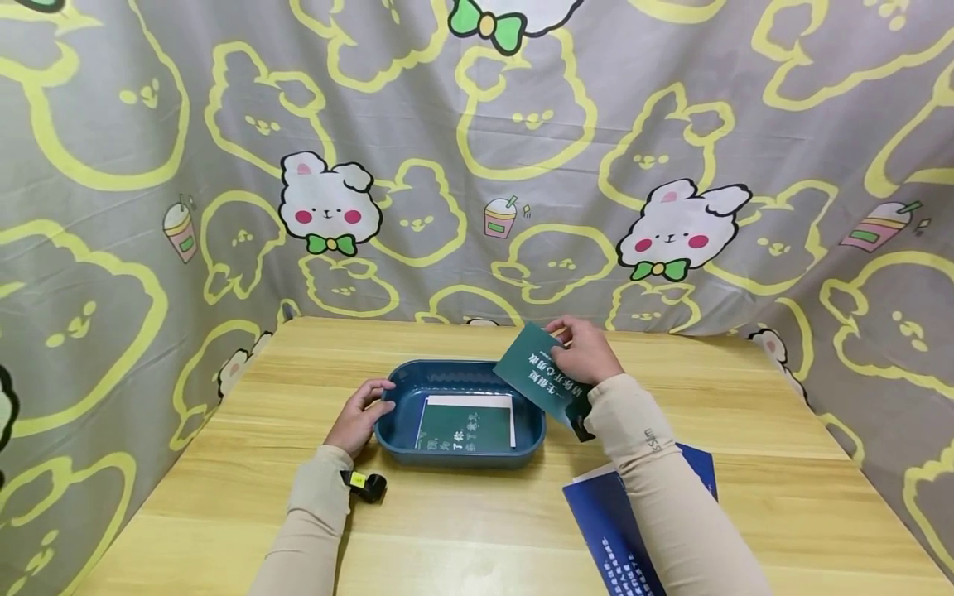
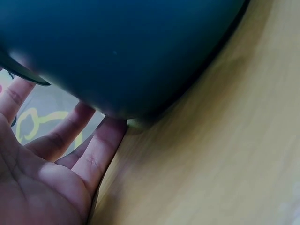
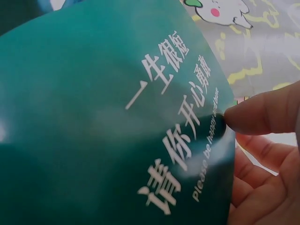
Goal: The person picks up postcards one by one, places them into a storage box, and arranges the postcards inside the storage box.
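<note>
A dark blue-green plastic basin [image 1: 462, 458] stands on the table. My left hand [image 1: 359, 416] holds its left end at the rim; in the left wrist view, fingers [image 2: 101, 150] touch the outer wall low down. Inside the basin lies a green card [image 1: 455, 424] with white lettering, a white edge showing beneath it. My right hand [image 1: 585, 352] pinches a second green card [image 1: 532, 364] by one edge, tilted above the basin's right end. White Chinese characters and a small English line show on this card [image 3: 93, 108] in the right wrist view, with the thumb on its face.
Blue printed booklets or sheets [image 1: 614, 530] lie at the front right of the wooden table [image 1: 462, 530], partly under my right forearm. A grey curtain [image 1: 425, 124] with cartoon rabbits hangs behind the table and at both sides. A black wrist device [image 1: 368, 487] sits on my left sleeve.
</note>
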`<move>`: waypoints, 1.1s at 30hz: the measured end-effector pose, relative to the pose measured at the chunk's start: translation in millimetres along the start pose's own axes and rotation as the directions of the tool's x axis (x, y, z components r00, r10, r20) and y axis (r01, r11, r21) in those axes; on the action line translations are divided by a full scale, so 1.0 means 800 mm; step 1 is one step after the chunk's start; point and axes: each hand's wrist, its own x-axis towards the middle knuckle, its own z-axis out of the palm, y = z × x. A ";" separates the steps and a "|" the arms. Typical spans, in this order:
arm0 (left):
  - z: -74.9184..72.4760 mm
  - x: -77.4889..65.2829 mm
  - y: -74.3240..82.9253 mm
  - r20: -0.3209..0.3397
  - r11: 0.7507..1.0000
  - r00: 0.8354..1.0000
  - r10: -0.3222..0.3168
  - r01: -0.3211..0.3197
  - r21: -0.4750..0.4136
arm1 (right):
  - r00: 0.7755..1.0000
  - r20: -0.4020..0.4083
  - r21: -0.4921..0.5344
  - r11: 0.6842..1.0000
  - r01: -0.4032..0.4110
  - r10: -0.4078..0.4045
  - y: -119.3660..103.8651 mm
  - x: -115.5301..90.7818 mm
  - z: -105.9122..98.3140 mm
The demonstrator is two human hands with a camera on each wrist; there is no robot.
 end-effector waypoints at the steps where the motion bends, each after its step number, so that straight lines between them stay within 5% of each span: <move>1: 0.000 0.000 0.000 -0.002 1.000 1.000 0.003 -0.003 0.002 | 1.000 0.001 -0.003 1.000 0.006 -0.006 -0.003 0.001 0.002; 33: -0.002 0.000 -0.002 0.000 1.000 1.000 -0.016 0.016 -0.019 | 0.976 0.175 -0.043 0.989 0.139 -0.130 -0.073 0.019 0.057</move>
